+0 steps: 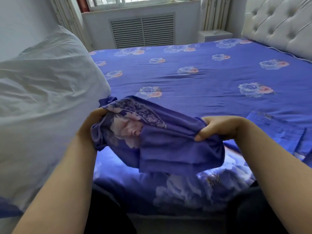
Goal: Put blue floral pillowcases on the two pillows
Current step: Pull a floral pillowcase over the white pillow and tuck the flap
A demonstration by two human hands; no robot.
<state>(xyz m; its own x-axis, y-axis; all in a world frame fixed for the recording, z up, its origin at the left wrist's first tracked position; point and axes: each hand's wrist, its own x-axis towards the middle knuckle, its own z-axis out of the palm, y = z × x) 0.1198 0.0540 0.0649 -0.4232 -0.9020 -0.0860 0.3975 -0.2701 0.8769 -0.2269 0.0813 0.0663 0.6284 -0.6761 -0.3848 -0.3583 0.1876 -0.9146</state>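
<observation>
A bunched blue floral pillowcase (162, 137) hangs above the near edge of the bed. My left hand (91, 124) grips its left end, fingers buried in the cloth. My right hand (219, 128) pinches its right end between thumb and curled fingers. A large bare white pillow (42, 92) stands at the left, right beside my left hand. A second folded blue pillowcase (278, 130) lies on the bed at the right, behind my right wrist. Only one pillow is in view.
The bed is covered by a blue floral sheet (194, 81). A white tufted headboard (278, 26) stands at the far right. Beyond the bed are a radiator grille (142, 30), a window and a small white nightstand (214, 35).
</observation>
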